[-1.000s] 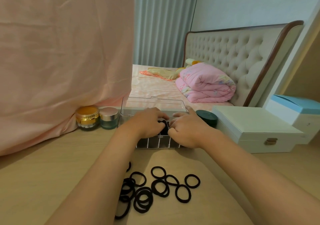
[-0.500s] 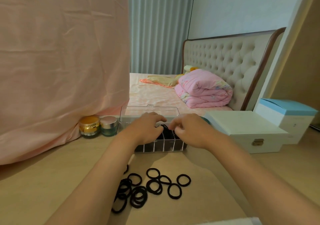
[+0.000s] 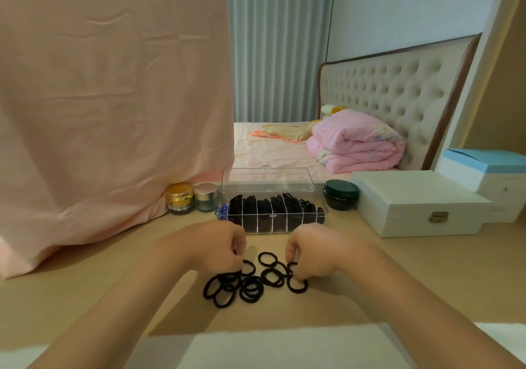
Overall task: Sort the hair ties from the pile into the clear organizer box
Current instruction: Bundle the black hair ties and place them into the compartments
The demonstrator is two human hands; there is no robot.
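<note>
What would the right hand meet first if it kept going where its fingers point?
The right hand points its curled fingers downward, so the black hair tie beneath them comes first, perhaps touching.

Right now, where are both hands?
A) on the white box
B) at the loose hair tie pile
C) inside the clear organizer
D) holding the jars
B: the left hand and right hand both curl down onto the pile of hair ties, on the desk in front of the clear organizer box.

Loose black hair ties (image 3: pixel 250 282), overlapping, flat, at 6 o'clock from clear organizer box (image 3: pixel 273 229); lid (image 3: pixel 267 180) open upright, compartments packed with dark ties.
</note>
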